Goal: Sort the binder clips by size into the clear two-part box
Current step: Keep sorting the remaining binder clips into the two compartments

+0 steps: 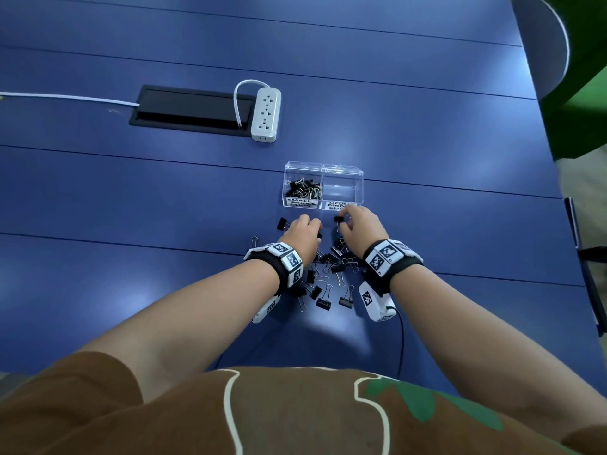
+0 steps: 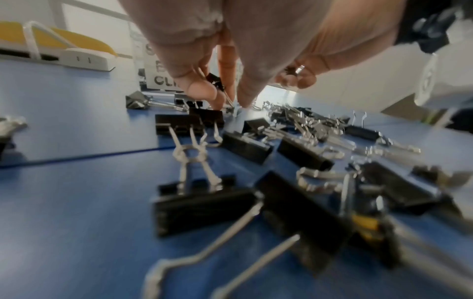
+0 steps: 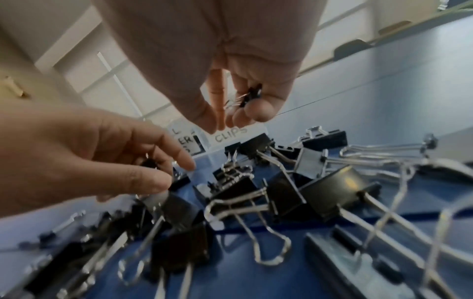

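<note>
The clear two-part box (image 1: 341,169) stands just beyond my hands. Its left half, labelled SMALL, holds several small black clips (image 1: 303,188); its right half, labelled MEDIUM, is bare. A pile of medium black binder clips (image 1: 328,277) lies on the blue table under my wrists. My left hand (image 1: 315,228) hovers low over the pile's far end and pinches a small black clip (image 2: 215,81) between thumb and fingers (image 2: 202,93). My right hand (image 1: 343,219) is beside it, near the box front, with fingers curled round another small clip (image 3: 252,95).
A white power strip (image 1: 266,113) and a black cable hatch (image 1: 190,110) lie farther back on the table (image 1: 131,192). One lone clip (image 1: 282,223) sits left of my left hand. The table's right edge (image 1: 558,165) is close to the box.
</note>
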### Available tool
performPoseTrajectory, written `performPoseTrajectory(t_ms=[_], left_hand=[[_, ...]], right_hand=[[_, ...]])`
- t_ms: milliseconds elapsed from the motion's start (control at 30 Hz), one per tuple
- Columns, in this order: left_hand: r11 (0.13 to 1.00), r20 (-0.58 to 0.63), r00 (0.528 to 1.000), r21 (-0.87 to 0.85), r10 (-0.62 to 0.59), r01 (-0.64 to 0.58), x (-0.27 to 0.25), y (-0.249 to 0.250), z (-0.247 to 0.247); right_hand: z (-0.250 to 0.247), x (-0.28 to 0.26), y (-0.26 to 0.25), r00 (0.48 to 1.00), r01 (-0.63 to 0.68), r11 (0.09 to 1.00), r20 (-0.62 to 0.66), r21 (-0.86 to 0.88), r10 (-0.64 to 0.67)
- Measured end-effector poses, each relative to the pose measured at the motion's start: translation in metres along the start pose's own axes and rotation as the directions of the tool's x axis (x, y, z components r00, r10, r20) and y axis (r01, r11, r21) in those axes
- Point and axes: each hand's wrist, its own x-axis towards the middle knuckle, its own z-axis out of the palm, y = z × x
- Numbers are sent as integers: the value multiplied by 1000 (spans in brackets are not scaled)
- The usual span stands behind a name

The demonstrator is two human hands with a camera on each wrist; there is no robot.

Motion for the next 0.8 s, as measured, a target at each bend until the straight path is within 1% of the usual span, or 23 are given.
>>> performPoseTrajectory(t_ms=[133,200,300,367,433,533,600,700,800], left_hand=[[998,53,998,56,20,-23,-2,-4,1],[991,45,998,125,51,-56,-5,-4,-2],[980,47,996,178,76,-84,-12,-2,-5],[984,52,996,159,68,-76,-14,-3,-7],[992,50,998,118,41,-47,-14,-5,-6],[999,32,999,42,16,-18,-16,-8,-6],[1000,26,1000,-13,15,-14,-19,-10,-9],[997,-7,999,-71,36,-36,-22,-13,-13],[985,-79,996,-163,44,-56,-21,-17,-20]], right_hand=[[13,2,-1,997,-20,981,71,-192,34],[16,1,-2,996,-20,972,75,-236,39],[20,1,-5,997,15,967,77,-256,5],[22,2,-7,997,39,974,78,-224,-22],[22,2,-10,997,32,988,67,-148,-22],[15,4,-18,1000,12,1000,15,19,-13],[7,9,-29,998,47,994,-37,97,-44],[-7,24,-49,989,122,984,-101,132,-109],[-15,40,-66,982,168,980,-103,110,-157]])
